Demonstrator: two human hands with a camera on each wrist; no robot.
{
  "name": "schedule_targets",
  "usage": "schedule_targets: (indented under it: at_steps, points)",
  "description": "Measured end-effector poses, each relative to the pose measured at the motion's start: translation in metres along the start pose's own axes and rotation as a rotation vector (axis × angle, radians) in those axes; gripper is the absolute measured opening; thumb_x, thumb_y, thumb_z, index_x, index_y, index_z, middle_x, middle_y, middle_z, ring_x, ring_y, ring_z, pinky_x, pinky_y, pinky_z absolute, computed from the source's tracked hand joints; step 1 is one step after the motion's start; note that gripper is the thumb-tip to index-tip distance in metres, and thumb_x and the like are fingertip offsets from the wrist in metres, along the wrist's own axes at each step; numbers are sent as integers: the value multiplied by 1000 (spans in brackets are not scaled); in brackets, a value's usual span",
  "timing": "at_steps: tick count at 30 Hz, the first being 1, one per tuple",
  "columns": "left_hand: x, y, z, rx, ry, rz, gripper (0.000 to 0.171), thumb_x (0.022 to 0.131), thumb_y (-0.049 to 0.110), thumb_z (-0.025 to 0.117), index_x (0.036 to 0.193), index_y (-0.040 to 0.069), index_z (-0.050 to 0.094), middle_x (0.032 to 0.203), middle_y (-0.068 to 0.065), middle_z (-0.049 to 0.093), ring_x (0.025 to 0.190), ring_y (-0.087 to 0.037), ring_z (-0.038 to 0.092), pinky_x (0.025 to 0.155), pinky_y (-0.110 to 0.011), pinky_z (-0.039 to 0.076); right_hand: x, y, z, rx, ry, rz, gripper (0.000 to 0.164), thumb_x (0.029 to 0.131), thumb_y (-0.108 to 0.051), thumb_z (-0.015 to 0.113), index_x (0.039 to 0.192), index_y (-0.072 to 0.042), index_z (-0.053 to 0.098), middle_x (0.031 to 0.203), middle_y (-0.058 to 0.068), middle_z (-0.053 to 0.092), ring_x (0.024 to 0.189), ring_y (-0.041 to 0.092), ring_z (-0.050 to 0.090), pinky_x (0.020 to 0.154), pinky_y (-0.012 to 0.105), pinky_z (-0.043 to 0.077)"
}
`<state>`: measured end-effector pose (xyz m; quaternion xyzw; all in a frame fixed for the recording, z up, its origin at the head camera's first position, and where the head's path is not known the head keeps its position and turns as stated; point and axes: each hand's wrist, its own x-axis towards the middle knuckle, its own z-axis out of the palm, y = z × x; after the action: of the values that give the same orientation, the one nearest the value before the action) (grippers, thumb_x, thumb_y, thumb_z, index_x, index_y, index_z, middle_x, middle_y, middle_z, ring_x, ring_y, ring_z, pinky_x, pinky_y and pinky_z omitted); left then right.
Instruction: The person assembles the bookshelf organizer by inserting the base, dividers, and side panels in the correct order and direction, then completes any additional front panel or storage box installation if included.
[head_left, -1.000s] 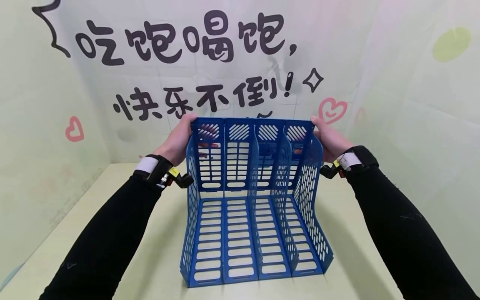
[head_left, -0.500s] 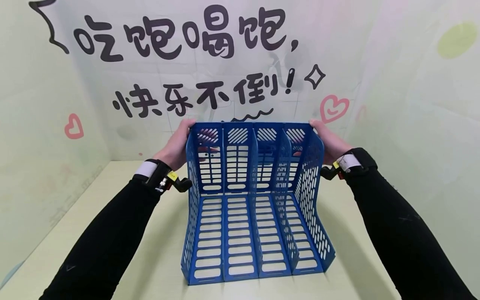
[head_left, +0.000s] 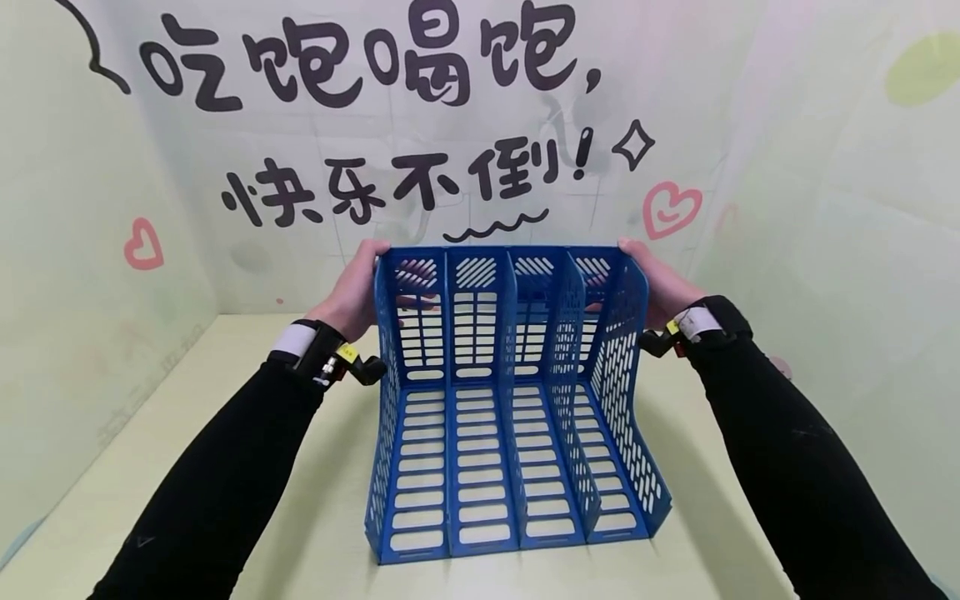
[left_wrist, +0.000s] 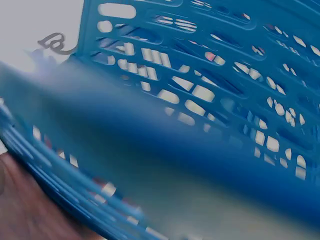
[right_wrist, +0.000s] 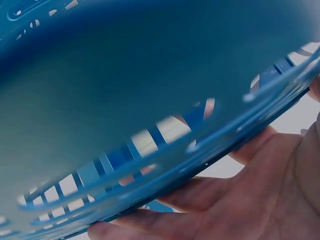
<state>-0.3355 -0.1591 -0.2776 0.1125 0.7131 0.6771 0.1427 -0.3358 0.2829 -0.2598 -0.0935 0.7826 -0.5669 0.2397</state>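
A blue plastic file rack [head_left: 513,367] faces me at the middle of the table, its several slots split by perforated dividers. My left hand [head_left: 350,296] grips its back left top corner, the thumb at the top edge and fingers behind the slotted back. On the opposite corner, my right hand [head_left: 660,283] holds the rack the same way. Close up in the left wrist view, the rack's perforated wall [left_wrist: 165,130] fills most of the picture. The right wrist view has the right fingers [right_wrist: 195,192] against the rack's outer side. Whether its base touches the table cannot be told.
A pale table [head_left: 195,400] lies under the rack. Behind it hangs a white backdrop [head_left: 300,250] with black lettering and pink hearts. Pale side walls stand close on the left and right. Black sleeves and wrist straps cover both arms.
The rack's back top edge has come down a little against the backdrop, with both hands still gripping it. The pale gap between back and base has closed. The head view has tilted slightly downward.
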Motion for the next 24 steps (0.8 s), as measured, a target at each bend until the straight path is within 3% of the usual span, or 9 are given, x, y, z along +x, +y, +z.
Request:
schedule_targets:
  at_steps: [6,10,14,17,20,24]
  points:
    - [1,3,-3,19,-40,-2,67,110,64,21,134,13,57,122,-1,76,139,-38,57,127,-59,32,-2,-2,4,13,16,6,120,91,-101,24,171,-11,27,161,22,55,144,41,58,113,61,55]
    - [0,5,-8,46,-70,-29,69,109,65,24,136,9,55,133,-12,73,140,-41,57,125,-64,35,-3,1,6,49,20,16,117,93,-99,24,169,-10,30,157,21,57,142,40,57,118,61,50]
    - [-2,0,-12,81,-128,-84,86,108,73,22,153,5,47,154,-27,60,148,-47,52,124,-68,36,-7,10,1,45,24,38,117,95,-97,21,168,-7,31,159,25,56,141,42,57,113,61,53]
    - [-3,-1,-13,68,-146,-97,92,107,77,21,161,4,41,162,-31,52,152,-49,49,128,-73,32,-11,10,-6,35,38,62,111,98,-94,22,163,-5,37,150,23,64,132,39,65,106,59,57]
    - [-2,-1,-13,41,-118,-74,90,107,75,25,159,4,45,160,-32,54,148,-48,52,126,-71,34,-13,4,-8,29,49,57,98,102,-88,27,150,-5,50,130,16,76,115,34,73,98,55,62]
    - [-3,-2,-15,48,-100,-44,90,107,77,24,157,5,47,158,-30,57,144,-45,56,124,-66,38,-16,1,-1,35,98,-34,86,107,-82,27,137,-7,57,111,8,81,101,28,77,91,49,64]
